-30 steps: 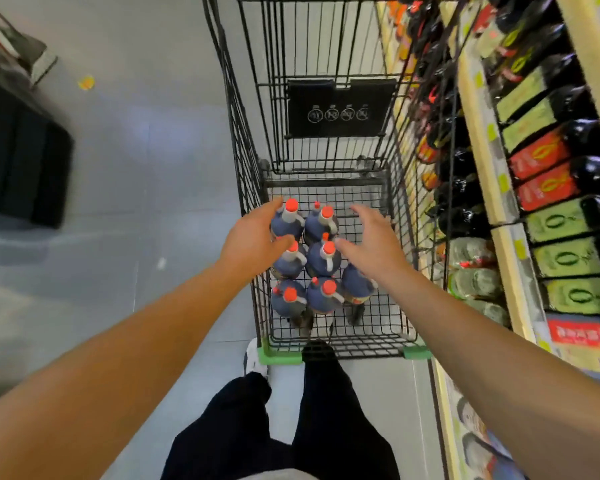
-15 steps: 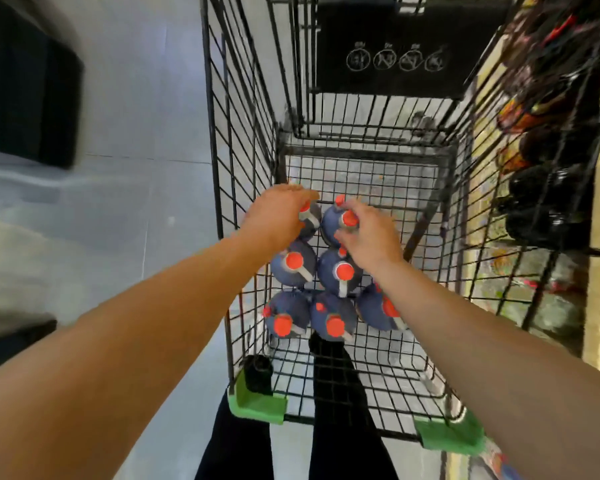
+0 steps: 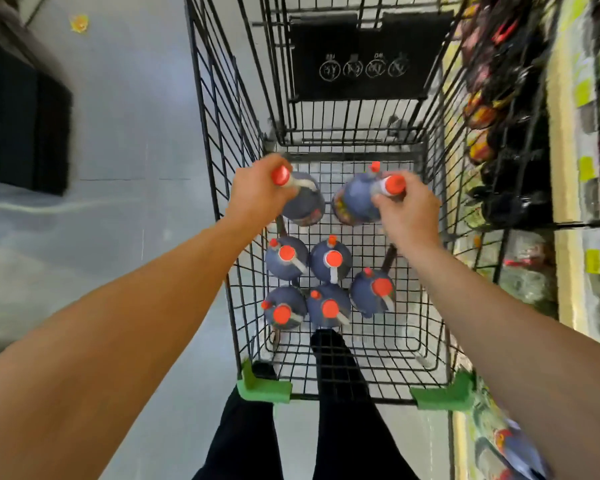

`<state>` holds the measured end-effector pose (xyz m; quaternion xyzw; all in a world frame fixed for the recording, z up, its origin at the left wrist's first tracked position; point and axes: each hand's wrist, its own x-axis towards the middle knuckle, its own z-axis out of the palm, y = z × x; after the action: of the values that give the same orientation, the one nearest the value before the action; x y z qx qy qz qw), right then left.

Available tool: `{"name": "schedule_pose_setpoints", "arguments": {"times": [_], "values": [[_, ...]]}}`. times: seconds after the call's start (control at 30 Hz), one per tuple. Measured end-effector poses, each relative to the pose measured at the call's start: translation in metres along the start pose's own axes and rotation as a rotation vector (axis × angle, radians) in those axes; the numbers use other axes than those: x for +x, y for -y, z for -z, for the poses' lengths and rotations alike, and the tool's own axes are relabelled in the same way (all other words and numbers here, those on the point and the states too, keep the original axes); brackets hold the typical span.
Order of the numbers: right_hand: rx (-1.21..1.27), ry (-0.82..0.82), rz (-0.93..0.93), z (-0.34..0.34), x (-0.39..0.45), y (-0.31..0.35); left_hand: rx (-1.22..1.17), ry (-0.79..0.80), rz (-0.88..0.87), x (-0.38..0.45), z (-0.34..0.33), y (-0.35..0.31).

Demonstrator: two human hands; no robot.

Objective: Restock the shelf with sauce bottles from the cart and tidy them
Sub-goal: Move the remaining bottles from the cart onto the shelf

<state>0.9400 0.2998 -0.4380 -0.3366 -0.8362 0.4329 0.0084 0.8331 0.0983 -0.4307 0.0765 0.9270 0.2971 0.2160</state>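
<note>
Grey shop floor is running along the left; a wire cart (image 3: 326, 358) is standing in the aisle with the stocked shelf (image 3: 565, 168) close along its right side. The person is leaning over the near end of the cart with both arms reaching in. The left hand (image 3: 257, 194) is curling round the neck of the left bottle (image 3: 303, 204), just under its red cap; the right hand (image 3: 407, 209) is gripping the neck of the right bottle (image 3: 355, 202) the same way. Both bottles are hanging above the cart floor at the far end, side by side, apart from each other, each tilting so that its base is pointing inward and down, its cap outward toward the gripping hand. Five more bottles (image 3: 329, 278) are standing upright in a cluster nearer the person, caps up. Key relation, as a judgement: the shelf is lying to the right of both grips, so the right hand is the nearer one, and each bottle's long axis will need bringing upright and lifting over the cart's right wall before placing. Hard to make out: the shelf is blurring badly, so no free slot is showing; the bottle labels are unreadable; fingertips on the necks are partly hidden behind the caps.
</note>
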Motion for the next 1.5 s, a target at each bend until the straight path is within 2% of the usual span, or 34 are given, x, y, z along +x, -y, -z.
{"name": "schedule_pose_setpoints", "arguments": {"times": [0.2, 0.4, 0.77, 1.07, 1.4, 1.5], "values": [[0.109, -0.178, 0.053, 0.085, -0.049, 0.054, -0.174, -0.084, -0.061, -0.046, 0.077, -0.046], [0.242, -0.327, 0.057, 0.139, -0.111, 0.098, -0.357, -0.158, -0.148, -0.103, 0.137, -0.067], [0.339, -0.537, 0.103, 0.158, -0.241, 0.132, -0.554, 0.007, -0.296, -0.187, 0.190, -0.047], [0.423, -0.650, 0.002, 0.170, -0.320, 0.100, -0.513, 0.054, -0.292, -0.230, 0.179, -0.058], [0.447, -0.746, -0.041, 0.193, -0.400, 0.045, -0.448, 0.193, -0.241, -0.284, 0.122, -0.089], [0.450, -0.773, -0.066, 0.202, -0.432, 0.024, -0.406, 0.222, -0.276, -0.313, 0.101, -0.101]]}}
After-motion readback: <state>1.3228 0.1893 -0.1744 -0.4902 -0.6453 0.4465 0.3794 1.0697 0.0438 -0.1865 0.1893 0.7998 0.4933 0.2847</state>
